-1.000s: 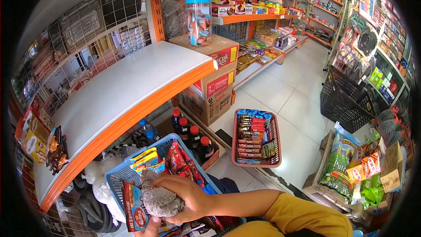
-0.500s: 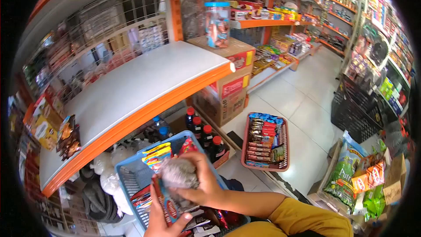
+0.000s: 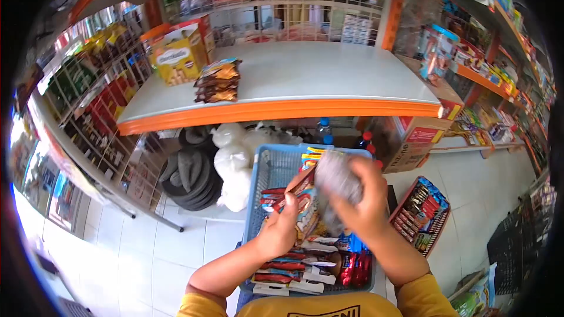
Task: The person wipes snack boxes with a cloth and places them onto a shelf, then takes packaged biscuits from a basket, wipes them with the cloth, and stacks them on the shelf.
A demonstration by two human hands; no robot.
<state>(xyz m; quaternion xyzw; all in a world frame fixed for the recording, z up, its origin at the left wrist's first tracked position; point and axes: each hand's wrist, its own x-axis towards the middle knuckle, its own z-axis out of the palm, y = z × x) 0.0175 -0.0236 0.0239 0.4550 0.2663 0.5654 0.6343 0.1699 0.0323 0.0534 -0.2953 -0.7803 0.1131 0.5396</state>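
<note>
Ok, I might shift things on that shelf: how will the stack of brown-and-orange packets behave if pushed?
The stack of packets will probably slide apart rather than move as one block, as no band shows around it. The shiny wrappers look likely to be slippery. Being close to the front edge of the shelf, some could drop if pushed forward.

glare whitens the floor point(image 3: 106, 270) at left; right hand point(image 3: 365, 199) blurred; edges bowed.

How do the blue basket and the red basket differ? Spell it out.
The blue basket looks larger and nearer the camera; the red basket looks smaller, further right. The blue basket has a bare far-left corner; the red basket looks packed across. Both hold wrapped packets.
</note>
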